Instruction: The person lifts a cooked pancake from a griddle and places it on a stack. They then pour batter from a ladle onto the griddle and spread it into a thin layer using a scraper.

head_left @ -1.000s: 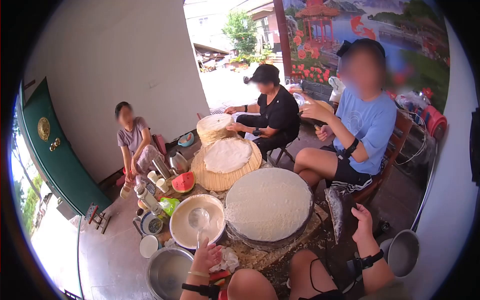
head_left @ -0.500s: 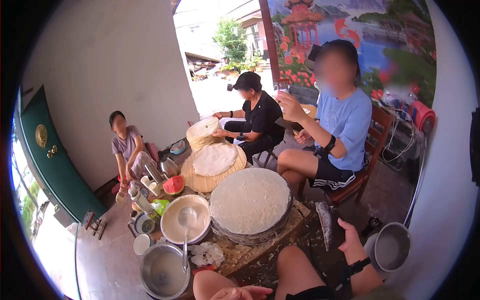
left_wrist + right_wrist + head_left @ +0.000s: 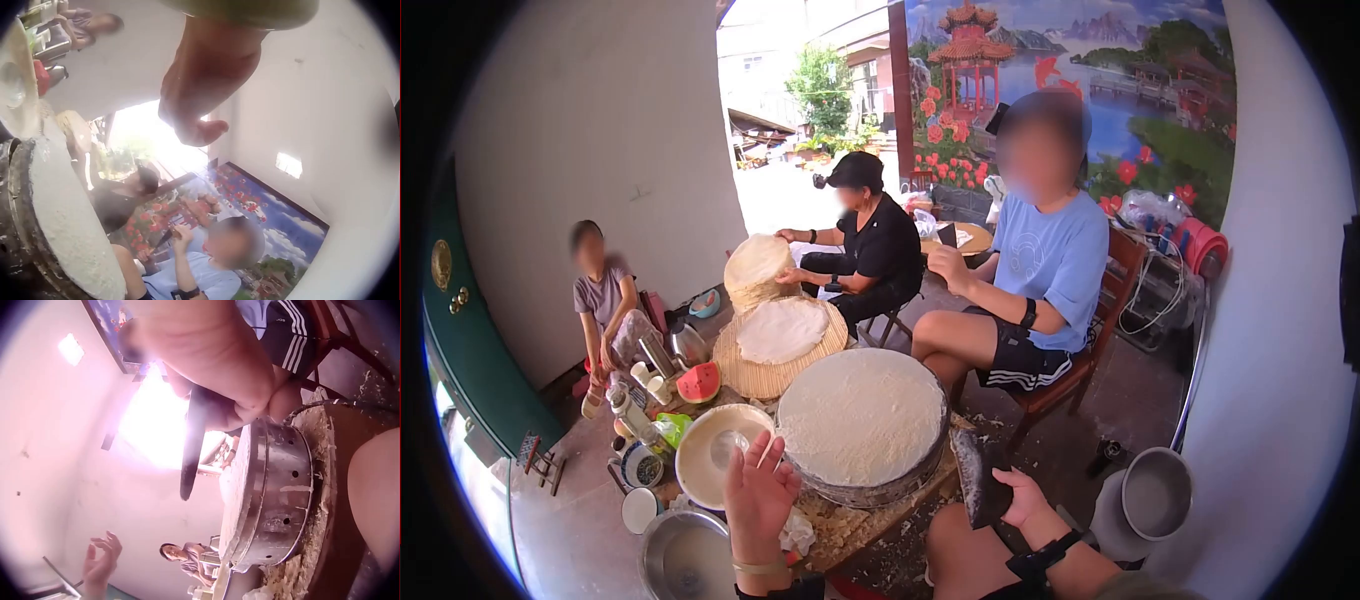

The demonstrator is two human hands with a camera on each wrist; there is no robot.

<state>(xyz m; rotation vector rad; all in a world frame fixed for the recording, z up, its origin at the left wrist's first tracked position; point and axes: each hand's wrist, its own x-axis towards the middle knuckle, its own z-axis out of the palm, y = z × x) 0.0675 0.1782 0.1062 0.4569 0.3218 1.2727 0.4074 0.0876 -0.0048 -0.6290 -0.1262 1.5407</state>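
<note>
My left hand [image 3: 760, 498] is raised with its fingers loosely extended and nothing in it, overlapping the edge of a batter bowl [image 3: 696, 462] in the head view. A ladle [image 3: 728, 447] lies in that bowl, its handle hidden behind the hand. My right hand [image 3: 1022, 497] grips a dark, flat, curved scraper [image 3: 978, 480] with pale crust on it, beside the round griddle. In the right wrist view the scraper [image 3: 192, 447] shows edge-on below the fingers. A thin pale layer of batter [image 3: 862, 412] covers the griddle [image 3: 880, 492].
Behind the griddle, a flat pale sheet [image 3: 782, 332] lies on a round straw mat [image 3: 738, 372]. Watermelon [image 3: 699, 382], cups and a steel pot [image 3: 662, 560] stand left. Three people sit around; the one in blue [image 3: 1050, 250] is close right. A grey pan [image 3: 1157, 492] stands far right.
My left hand drops from beside the ladle to my lap, then rises near the bowl. My right hand moves left with the scraper, toward the griddle. The view swings right.
</note>
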